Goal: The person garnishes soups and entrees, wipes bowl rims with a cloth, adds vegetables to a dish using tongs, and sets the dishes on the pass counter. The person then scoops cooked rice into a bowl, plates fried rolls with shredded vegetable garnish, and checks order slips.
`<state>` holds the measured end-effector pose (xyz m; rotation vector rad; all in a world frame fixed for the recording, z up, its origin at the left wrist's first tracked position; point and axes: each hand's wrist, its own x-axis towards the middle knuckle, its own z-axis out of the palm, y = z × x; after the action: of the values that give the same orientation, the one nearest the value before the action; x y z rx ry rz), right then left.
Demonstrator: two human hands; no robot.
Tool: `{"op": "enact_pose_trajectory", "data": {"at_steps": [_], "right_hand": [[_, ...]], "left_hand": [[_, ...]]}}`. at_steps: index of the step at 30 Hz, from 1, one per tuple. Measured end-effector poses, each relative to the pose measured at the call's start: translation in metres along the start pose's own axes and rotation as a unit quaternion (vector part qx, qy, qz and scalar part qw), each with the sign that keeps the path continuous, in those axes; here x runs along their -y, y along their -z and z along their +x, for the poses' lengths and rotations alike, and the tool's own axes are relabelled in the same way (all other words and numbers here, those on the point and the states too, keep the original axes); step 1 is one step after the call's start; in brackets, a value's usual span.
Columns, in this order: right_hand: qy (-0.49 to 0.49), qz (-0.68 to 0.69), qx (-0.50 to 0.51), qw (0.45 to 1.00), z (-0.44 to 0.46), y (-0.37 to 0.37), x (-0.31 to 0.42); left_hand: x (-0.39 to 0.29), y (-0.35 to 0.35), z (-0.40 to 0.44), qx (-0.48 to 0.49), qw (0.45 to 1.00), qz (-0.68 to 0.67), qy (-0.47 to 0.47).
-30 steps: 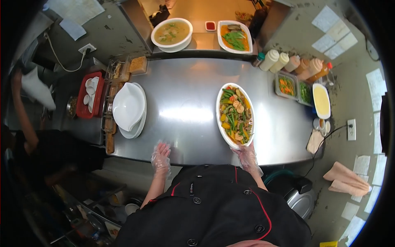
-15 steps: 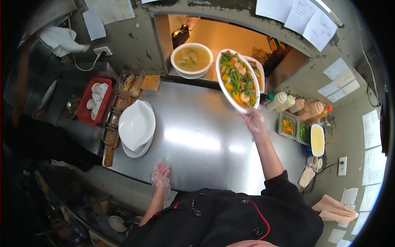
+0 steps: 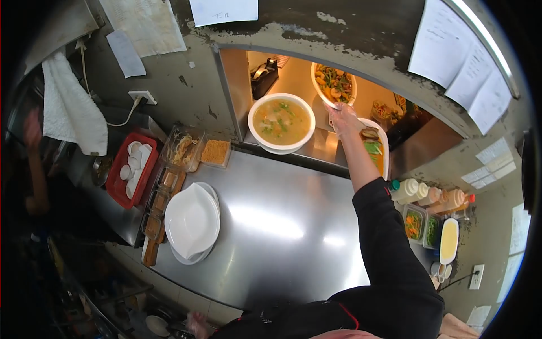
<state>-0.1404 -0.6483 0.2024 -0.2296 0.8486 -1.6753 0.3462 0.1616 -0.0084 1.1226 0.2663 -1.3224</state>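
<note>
My gloved right hand reaches into the serving window, gripping the near end of a white oval dish. Stir-fried vegetables with shrimp fill that dish. Left of this hand, a bowl of soup stands on the window ledge. Close under my right forearm is another white dish with food and orange sauce, partly hidden by the arm. My gloved left hand hangs low at the counter's near side, blurred, its fingers unclear.
Stacked white plates sit on the steel counter. To the left are a red basket of small cups and containers on a wooden board. Sauce bottles line the right. Another person's arm shows at far left.
My right hand has carried the oval dish forward from above the counter into the window. My left hand has dropped back towards my body. The view has shifted with my head.
</note>
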Motion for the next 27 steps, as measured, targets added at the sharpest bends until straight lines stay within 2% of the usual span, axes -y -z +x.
{"op": "enact_pose_trajectory", "data": {"at_steps": [1, 2, 5, 11, 13, 15, 19, 23, 25, 26, 27], "right_hand": [[-0.018, 0.035, -0.010, 0.999, 0.034, 0.009, -0.014], [-0.015, 0.043, 0.012, 0.999, 0.043, 0.010, -0.020], [-0.010, 0.057, 0.069, 0.996, 0.066, 0.014, -0.041], [-0.005, 0.034, 0.078, 0.996, 0.105, 0.041, -0.077], [0.056, -0.180, 0.040, 0.981, 0.131, 0.057, -0.094], [-0.030, -0.004, -0.098, 0.995, 0.113, 0.033, -0.089], [-0.009, -0.069, -0.023, 0.997, 0.135, 0.054, -0.105], [0.003, -0.240, -0.002, 0.971, 0.133, 0.053, -0.099], [0.117, -0.489, 0.084, 0.860, 0.115, 0.040, -0.085], [0.195, -0.675, 0.167, 0.691, 0.100, 0.036, -0.066], [0.311, -0.790, 0.211, 0.485, 0.086, 0.033, -0.048]], "left_hand": [[-0.002, -0.006, -0.012, -0.102, 0.989, 0.096, -0.048], [-0.004, -0.013, -0.015, -0.152, 0.974, 0.151, -0.069], [-0.012, -0.038, -0.022, -0.241, 0.939, 0.229, -0.085], [-0.024, -0.052, -0.015, -0.288, 0.912, 0.276, -0.095], [-0.027, -0.057, -0.014, -0.294, 0.906, 0.286, -0.101], [-0.029, -0.058, -0.009, -0.298, 0.902, 0.293, -0.106], [-0.032, -0.055, -0.007, -0.303, 0.894, 0.309, -0.119], [-0.028, -0.051, -0.005, -0.305, 0.889, 0.310, -0.143], [-0.025, -0.044, -0.004, -0.304, 0.886, 0.309, -0.167], [-0.024, -0.040, -0.006, -0.305, 0.884, 0.309, -0.177], [-0.023, -0.037, -0.009, -0.302, 0.881, 0.307, -0.195]]}}
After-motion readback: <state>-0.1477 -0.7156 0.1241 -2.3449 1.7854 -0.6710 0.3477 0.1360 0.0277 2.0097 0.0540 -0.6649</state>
